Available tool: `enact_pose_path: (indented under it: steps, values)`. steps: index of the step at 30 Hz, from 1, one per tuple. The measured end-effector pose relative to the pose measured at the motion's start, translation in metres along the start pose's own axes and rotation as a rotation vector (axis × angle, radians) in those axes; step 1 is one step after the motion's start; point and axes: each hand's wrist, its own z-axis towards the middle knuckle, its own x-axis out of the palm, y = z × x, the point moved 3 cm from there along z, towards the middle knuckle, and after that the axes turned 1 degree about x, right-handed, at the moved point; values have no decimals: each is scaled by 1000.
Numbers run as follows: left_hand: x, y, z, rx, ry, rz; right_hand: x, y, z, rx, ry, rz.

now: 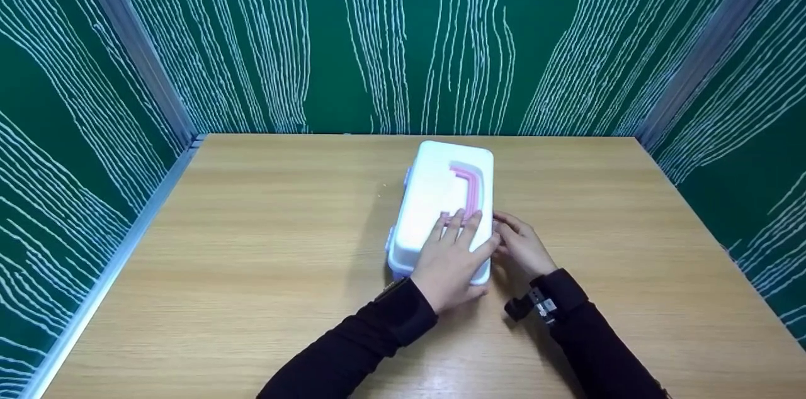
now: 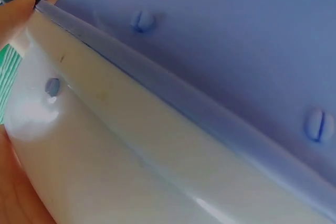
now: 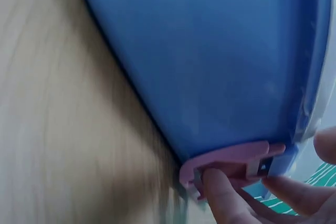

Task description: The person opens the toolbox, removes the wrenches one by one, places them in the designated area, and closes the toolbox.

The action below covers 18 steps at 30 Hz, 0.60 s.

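A storage box with a white lid (image 1: 434,182) and a blue body (image 3: 199,51) stands lengthwise on the table. A pink handle (image 1: 473,188) lies folded in a recess of the lid. My left hand (image 1: 450,267) rests on the near part of the lid, fingers spread towards the handle. At the box's right side, my right hand (image 1: 524,245) has its fingers on a pink latch (image 3: 231,163). One fingertip sits in the latch's hollow and another touches its upper end, while the thumb is near the lid's edge. In the left wrist view, the blue end wall (image 2: 236,51) meets the lid's rim.
The box stands on a wooden table (image 1: 252,248), right of its middle. Small light-coloured clasps (image 1: 390,238) show on the box's left side. Green panels with white wavy lines (image 1: 352,40) enclose the table at the back and both sides.
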Motion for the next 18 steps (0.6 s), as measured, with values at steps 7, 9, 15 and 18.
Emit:
enact_pose_path:
  steps: [7, 9, 15, 18]
  values:
    - [-3, 2, 1, -5, 1, 6, 1, -1, -1, 44, -20, 83]
    - [-5, 2, 1, -7, -1, 21, 1, -2, -2, 52, -11, 113]
    - [-11, 6, 1, -12, -7, 33, 2, -4, -2, 67, 9, 182]
    - [-14, 8, 0, -15, -35, 16, 3, -4, -2, 65, 6, 185]
